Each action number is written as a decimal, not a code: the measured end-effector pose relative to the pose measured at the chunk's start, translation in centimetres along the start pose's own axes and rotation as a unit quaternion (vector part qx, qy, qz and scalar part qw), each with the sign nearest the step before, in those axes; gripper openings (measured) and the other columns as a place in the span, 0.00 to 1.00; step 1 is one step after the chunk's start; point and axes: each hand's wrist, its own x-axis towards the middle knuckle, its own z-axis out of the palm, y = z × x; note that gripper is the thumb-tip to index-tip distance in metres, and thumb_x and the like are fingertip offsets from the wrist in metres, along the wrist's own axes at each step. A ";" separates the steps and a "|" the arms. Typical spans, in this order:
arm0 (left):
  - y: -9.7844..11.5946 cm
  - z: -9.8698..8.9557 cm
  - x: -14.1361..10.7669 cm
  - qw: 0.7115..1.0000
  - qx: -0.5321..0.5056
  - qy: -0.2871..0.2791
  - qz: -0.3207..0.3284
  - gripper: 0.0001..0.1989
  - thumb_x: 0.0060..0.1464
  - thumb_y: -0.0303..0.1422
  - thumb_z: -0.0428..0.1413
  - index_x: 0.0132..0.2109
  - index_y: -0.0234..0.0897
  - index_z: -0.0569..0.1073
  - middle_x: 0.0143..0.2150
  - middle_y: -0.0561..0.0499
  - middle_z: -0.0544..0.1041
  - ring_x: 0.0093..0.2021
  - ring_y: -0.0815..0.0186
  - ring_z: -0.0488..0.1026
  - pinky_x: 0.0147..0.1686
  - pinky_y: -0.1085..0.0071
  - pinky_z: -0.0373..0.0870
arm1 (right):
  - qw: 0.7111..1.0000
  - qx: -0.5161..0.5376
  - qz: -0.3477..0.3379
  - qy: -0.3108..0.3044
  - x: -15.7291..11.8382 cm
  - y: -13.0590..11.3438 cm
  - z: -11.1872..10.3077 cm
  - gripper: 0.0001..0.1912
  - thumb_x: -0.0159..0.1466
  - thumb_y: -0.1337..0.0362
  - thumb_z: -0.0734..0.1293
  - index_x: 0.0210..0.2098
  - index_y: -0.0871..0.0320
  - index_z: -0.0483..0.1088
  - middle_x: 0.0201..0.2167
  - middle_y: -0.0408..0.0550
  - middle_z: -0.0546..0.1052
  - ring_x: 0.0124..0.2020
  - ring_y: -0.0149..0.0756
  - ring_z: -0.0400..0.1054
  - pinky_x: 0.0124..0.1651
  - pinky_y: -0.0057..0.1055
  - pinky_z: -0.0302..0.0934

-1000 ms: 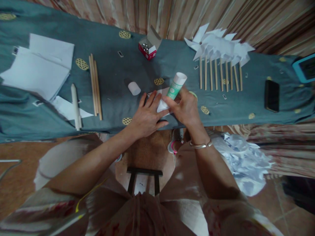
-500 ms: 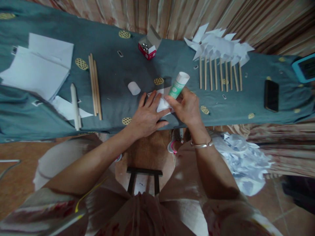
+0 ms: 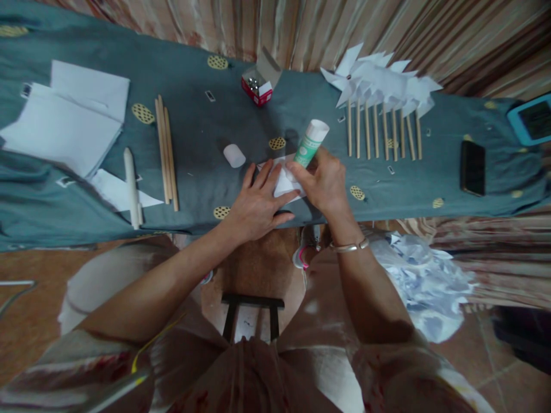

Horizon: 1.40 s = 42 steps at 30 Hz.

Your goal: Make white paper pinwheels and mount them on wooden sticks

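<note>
My left hand (image 3: 258, 201) lies spread over a small piece of white paper (image 3: 284, 182), its fingers pressing the sheet to the cloth. Wrapped around a green and white glue stick (image 3: 309, 146), my right hand (image 3: 326, 182) tilts it with the lower end down at the paper. The glue stick's tip is hidden behind my fingers. A white cap (image 3: 234, 155) lies on its side just beyond my left fingertips. Farther back stands a small red box (image 3: 257, 92) with its flap up and shiny metal pieces inside.
At the left are white paper sheets (image 3: 69, 123), a white utility knife (image 3: 131, 189) and several wooden sticks (image 3: 165, 152). Paper pinwheels (image 3: 383, 83) on sticks lie at the back right. A dark phone (image 3: 472, 167) rests farther right, near a blue-framed device (image 3: 534, 119). Below hangs a plastic bag (image 3: 430, 287).
My right hand and the glue stick have shifted slightly up and left over the paper. The left hand stays in place.
</note>
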 end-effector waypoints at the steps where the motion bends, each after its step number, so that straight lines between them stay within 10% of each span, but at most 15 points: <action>1: 0.0 0.0 0.0 1.000 -0.001 0.002 0.000 0.25 0.58 0.46 0.59 0.60 0.48 0.71 0.72 0.41 0.54 0.71 0.40 0.48 0.65 0.37 0.44 | 1.000 0.002 0.001 -0.001 0.0 0.0 0.0 0.17 0.64 0.50 0.67 0.39 0.58 0.70 0.30 0.49 0.75 0.33 0.40 0.70 0.38 0.37 0.60; 24: 0.0 -0.1 0.1 1.000 0.006 -0.004 -0.002 0.24 0.58 0.45 0.59 0.61 0.49 0.70 0.71 0.40 0.57 0.71 0.41 0.49 0.65 0.36 0.44 | 0.987 0.159 0.014 -0.012 0.3 0.0 0.3 0.19 0.57 0.46 0.70 0.31 0.56 0.69 0.25 0.42 0.72 0.31 0.36 0.68 0.38 0.35 0.63; 35: -0.3 -0.2 -0.2 1.000 0.007 -0.002 0.001 0.28 0.61 0.47 0.54 0.65 0.43 0.65 0.72 0.36 0.55 0.72 0.42 0.48 0.65 0.37 0.45 | 0.872 0.468 0.146 0.007 0.8 1.5 -1.2 0.20 0.54 0.45 0.72 0.31 0.55 0.70 0.29 0.43 0.75 0.34 0.33 0.73 0.38 0.31 0.70; 42: -2.1 -4.0 0.0 0.996 -0.004 0.068 -0.052 0.23 0.66 0.42 0.44 0.66 0.48 0.62 0.71 0.48 0.60 0.72 0.53 0.52 0.69 0.45 0.45 | 0.797 0.574 0.186 0.022 1.4 1.4 -1.0 0.18 0.56 0.46 0.71 0.35 0.54 0.71 0.29 0.42 0.76 0.35 0.32 0.74 0.43 0.32 0.73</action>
